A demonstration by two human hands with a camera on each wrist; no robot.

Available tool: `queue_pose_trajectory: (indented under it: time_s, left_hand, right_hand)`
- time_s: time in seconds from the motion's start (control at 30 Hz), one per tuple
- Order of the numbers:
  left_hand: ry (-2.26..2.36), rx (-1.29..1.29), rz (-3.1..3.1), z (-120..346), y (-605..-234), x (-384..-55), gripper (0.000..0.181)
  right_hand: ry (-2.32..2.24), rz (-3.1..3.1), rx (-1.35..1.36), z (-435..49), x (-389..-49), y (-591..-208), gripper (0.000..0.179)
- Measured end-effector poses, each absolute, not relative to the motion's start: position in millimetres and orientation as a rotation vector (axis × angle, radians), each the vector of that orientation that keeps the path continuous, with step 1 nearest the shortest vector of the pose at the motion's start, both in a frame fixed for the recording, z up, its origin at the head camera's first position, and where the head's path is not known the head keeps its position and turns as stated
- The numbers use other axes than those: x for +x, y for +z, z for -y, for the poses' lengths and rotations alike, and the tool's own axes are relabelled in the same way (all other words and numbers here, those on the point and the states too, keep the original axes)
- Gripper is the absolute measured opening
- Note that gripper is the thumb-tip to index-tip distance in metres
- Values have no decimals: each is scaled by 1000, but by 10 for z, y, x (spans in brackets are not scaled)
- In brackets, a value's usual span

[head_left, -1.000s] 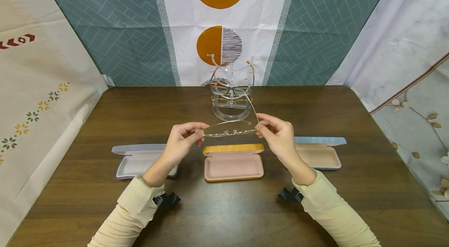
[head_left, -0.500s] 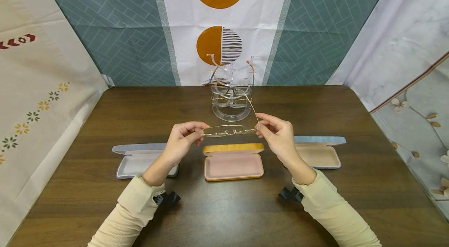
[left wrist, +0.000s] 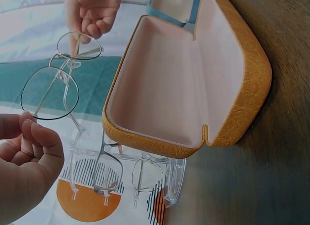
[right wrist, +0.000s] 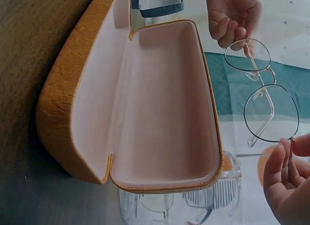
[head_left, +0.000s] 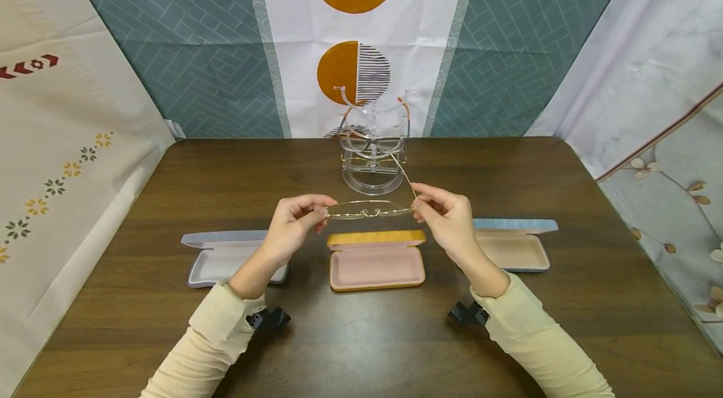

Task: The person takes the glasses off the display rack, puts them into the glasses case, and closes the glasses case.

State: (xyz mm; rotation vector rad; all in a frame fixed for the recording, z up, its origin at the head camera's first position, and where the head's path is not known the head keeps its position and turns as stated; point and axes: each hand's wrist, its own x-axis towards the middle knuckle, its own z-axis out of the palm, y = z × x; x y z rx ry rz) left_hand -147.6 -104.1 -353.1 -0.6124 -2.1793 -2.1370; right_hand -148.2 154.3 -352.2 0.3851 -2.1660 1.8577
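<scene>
A pair of thin-rimmed round glasses (head_left: 347, 216) is held above the table between both hands, lenses visible in the left wrist view (left wrist: 50, 93). My left hand (head_left: 290, 225) pinches the frame's left end by the hinge; the temple on that side lies folded along the lenses. At the other end my right hand (head_left: 449, 219) pinches the hinge area, and that gold temple (head_left: 402, 171) sticks out away from me. Below and nearer to me stands an open mustard-yellow glasses case (head_left: 376, 269) with pink lining and nothing in it.
An open grey-blue case (head_left: 217, 269) sits left, partly behind the left arm. On the right is an open light-blue case (head_left: 516, 253), partly behind the right hand. A clear display stand (head_left: 369, 188) at the back bears other glasses. Curtains hang behind the wooden table (head_left: 248, 175).
The left temple has swung inward from a half-folded angle to lie along the lenses. The right temple has tilted slightly. Both hands have stayed nearly in place.
</scene>
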Motion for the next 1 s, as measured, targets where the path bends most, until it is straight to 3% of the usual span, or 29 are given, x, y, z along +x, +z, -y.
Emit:
queue_pose_trajectory:
  time_s: [1.0]
  left_hand:
    - [-2146, -616, 2186, 1041, -3562, -1497, 21]
  right_hand:
    - [1811, 2167, 452, -1546, -1472, -3519, 18]
